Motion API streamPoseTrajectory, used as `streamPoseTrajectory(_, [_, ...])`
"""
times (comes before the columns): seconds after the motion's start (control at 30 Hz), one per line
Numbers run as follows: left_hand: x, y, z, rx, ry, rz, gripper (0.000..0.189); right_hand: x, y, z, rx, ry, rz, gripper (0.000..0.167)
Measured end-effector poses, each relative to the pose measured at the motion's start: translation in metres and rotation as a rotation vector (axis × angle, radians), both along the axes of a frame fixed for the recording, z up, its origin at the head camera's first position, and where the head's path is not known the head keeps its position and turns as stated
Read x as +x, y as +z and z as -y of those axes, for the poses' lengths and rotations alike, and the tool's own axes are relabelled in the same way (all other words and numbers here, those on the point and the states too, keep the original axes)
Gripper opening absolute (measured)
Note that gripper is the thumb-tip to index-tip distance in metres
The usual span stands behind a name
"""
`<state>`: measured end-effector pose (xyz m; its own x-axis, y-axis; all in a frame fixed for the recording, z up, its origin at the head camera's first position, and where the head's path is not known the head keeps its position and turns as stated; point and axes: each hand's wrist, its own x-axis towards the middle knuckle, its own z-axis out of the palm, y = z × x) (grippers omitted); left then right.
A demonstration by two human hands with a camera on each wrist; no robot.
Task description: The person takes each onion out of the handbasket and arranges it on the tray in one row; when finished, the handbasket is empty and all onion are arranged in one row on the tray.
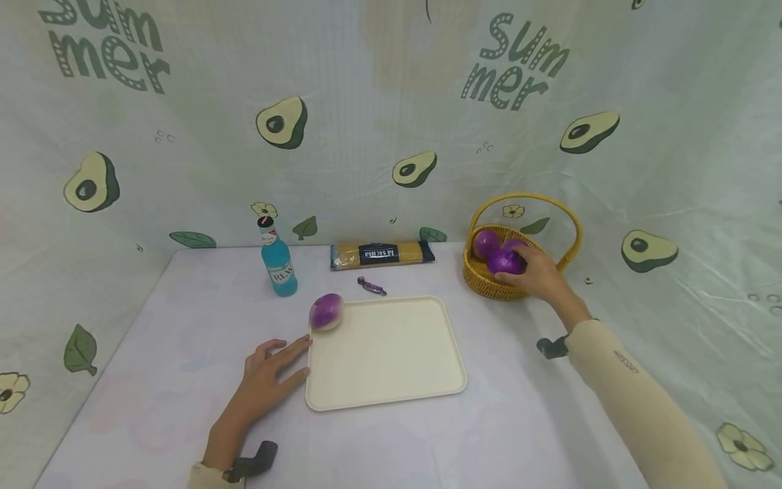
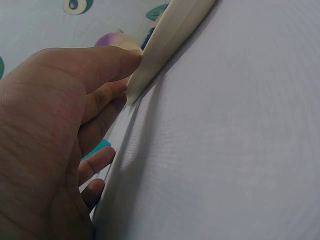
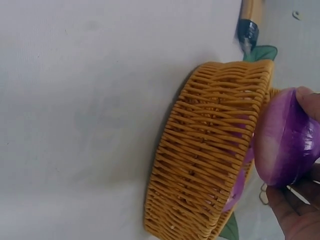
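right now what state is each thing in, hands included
Tray: lying flat
Corner vegetable: resting at tray's far-left corner
Basket: upright, handle raised, purple vegetables inside
Held vegetable: gripped by right hand at basket's mouth
Left hand: fingers extended, touching tray edge
Bottle: upright
Yellow packet: lying flat
Candy: wrapped, lying down

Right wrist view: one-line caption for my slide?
Right hand holds a purple vegetable at the mouth of a woven basket.

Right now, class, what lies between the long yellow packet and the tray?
A small, twist-wrapped purple sweet lies between the packet and the tray, in the head view.
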<state>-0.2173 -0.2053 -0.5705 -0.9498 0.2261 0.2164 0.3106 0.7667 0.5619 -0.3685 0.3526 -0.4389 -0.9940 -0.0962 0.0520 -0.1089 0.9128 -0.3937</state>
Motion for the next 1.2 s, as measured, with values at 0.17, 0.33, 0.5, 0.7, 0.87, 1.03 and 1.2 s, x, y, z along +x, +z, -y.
streamPoseTrajectory(0.17, [0.0,0.0,0.0,0.001,0.001,0.004,0.057,0.0,-0.001,0.004,-0.005,0.019,-0.02,0.089])
streamPoseTrajectory(0.33, [0.0,0.003,-0.001,0.0,0.009,0.014,0.057,0.001,0.0,0.008,-0.011,0.037,-0.019,0.088])
streamPoseTrajectory(0.5, [0.0,0.005,-0.003,-0.006,0.014,0.033,0.057,0.004,0.001,0.012,-0.002,0.031,-0.008,0.088])
streamPoseTrajectory(0.7, [0.0,0.003,-0.003,-0.011,0.009,0.04,0.057,0.007,0.0,0.019,0.001,0.008,0.029,0.094])
streamPoseTrajectory(0.87, [-0.001,0.002,-0.002,-0.009,0.005,0.036,0.058,0.007,0.0,0.021,0.001,-0.003,0.023,0.093])
streamPoseTrajectory(1.03, [-0.003,0.001,-0.002,-0.012,0.004,0.029,0.058,0.006,0.0,0.022,0.013,0.005,0.005,0.092])
streamPoseTrajectory(1.2, [-0.002,0.002,-0.002,-0.016,0.006,0.032,0.058,0.006,0.0,0.025,0.027,0.013,0.001,0.091])
